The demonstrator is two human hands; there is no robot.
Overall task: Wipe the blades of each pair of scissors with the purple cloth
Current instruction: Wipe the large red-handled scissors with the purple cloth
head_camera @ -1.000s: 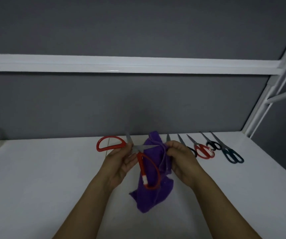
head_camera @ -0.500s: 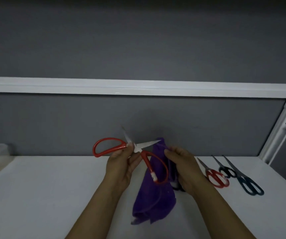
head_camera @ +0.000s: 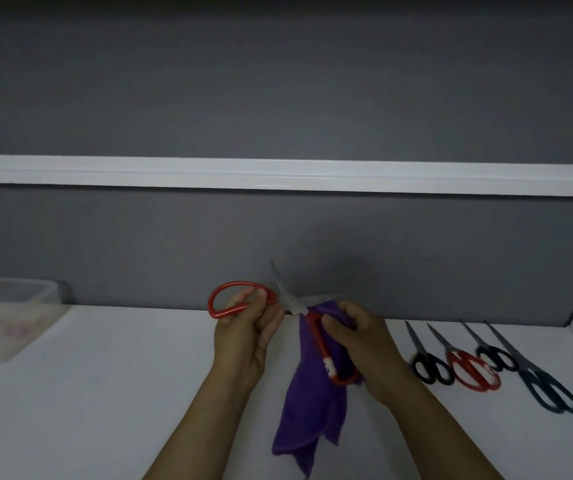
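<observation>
Wiping seemed under way: left hand [head_camera: 243, 337] gripped the open red scissors [head_camera: 292, 303] above the desk [head_camera: 105, 393], right hand [head_camera: 361, 341] pinched the purple cloth [head_camera: 312, 403] round 1 blade [head_camera: 316, 299], likely needing a pull tipward.

I can make out no word, number or brand mark anywhere in my view. The red scissors [head_camera: 292, 304] I'm holding have a white patch on the lower handle loop, too blurred to tell whether anything is printed there. The same goes for the white smear on the red pair [head_camera: 472, 370] lying to my right, and for the pinkish marks by the clear tub [head_camera: 18, 284] at my left
</observation>
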